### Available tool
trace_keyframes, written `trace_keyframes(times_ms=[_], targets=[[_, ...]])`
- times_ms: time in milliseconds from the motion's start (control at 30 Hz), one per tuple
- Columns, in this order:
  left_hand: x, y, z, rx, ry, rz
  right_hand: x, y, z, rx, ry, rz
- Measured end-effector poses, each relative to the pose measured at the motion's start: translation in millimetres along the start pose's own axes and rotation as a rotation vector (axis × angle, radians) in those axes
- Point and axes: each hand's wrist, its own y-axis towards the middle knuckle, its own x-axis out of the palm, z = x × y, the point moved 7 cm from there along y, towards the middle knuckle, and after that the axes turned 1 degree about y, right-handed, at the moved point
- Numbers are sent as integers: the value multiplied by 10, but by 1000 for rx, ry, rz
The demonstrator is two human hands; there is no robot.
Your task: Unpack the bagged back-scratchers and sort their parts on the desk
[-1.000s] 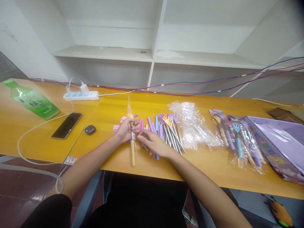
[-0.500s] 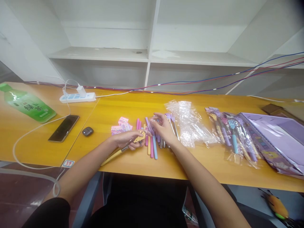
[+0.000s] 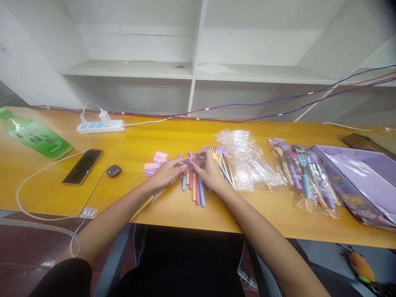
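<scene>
My left hand (image 3: 167,172) is closed around the upper part of a bagged back scratcher, whose yellow handle (image 3: 144,207) sticks out beneath my wrist. Its head is hidden by my fingers. My right hand (image 3: 209,168) pinches a small pink-purple card (image 3: 189,161) at the bag's top end, and the left fingertips touch it as well. Under and between my hands lie several loose back scratchers with pink, yellow and blue handles (image 3: 198,194). Their hand-shaped heads (image 3: 219,153) in yellow and purple show just beyond my right hand.
Pink printed cards (image 3: 154,164) lie left of my hands. Clear plastic bags (image 3: 247,161) are heaped to the right, then bagged back scratchers (image 3: 305,177) and a purple basket (image 3: 355,165). An earbud case (image 3: 114,170), phone (image 3: 83,167), green bottle (image 3: 37,136) and power strip (image 3: 100,126) occupy the left.
My right hand has come down and closer to my left, and the card now shows between them. The left hand has turned over, covering the yellow scratcher head that showed before.
</scene>
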Motion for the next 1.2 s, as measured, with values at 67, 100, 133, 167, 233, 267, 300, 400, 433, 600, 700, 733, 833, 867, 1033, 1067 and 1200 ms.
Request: trace_keyframes(times_ms=[67,100,133,167,233,267,300,400,433,600,700,733,833,867,1033,1067,1200], targets=[[-12,1,13,-4,14,13,-32,-6,-77,-110,-90,56],[-20,-1,18,-10,18,21,-40,-10,-125,-172,-135,65],[-25,-4,22,-17,18,25,-43,-13,-167,-225,-174,65],[-24,-8,25,-23,16,22,-47,-14,-197,-263,-201,62],[-12,-15,33,-27,9,6,-57,-10,-214,-282,-220,58],[-3,-17,36,-25,4,-4,-62,-7,-209,-277,-220,60],[3,-17,36,-22,-1,-9,-66,-5,-202,-271,-218,62],[16,-12,16,-19,-32,-22,-53,-7,-183,-269,-200,53],[21,-8,6,-20,-44,-29,-45,-10,-182,-274,-192,46],[32,-6,-1,-19,-62,-42,-13,-15,-182,-283,-183,22],[50,-22,37,-22,-62,-56,-27,-11,-187,-282,-200,32],[55,-28,51,-27,-58,-55,-33,-11,-193,-285,-206,33],[57,-40,91,-37,-51,-41,-44,-15,-210,-290,-202,12],[58,-41,100,-40,-51,-37,-43,-16,-213,-286,-194,0],[77,-34,78,-40,-63,-55,-31,-18,-206,-259,-162,-36],[85,-32,62,-36,-64,-65,-31,-17,-203,-257,-158,-38],[119,-25,-19,-39,-67,-101,-36,-18,-200,-261,-172,-44]])
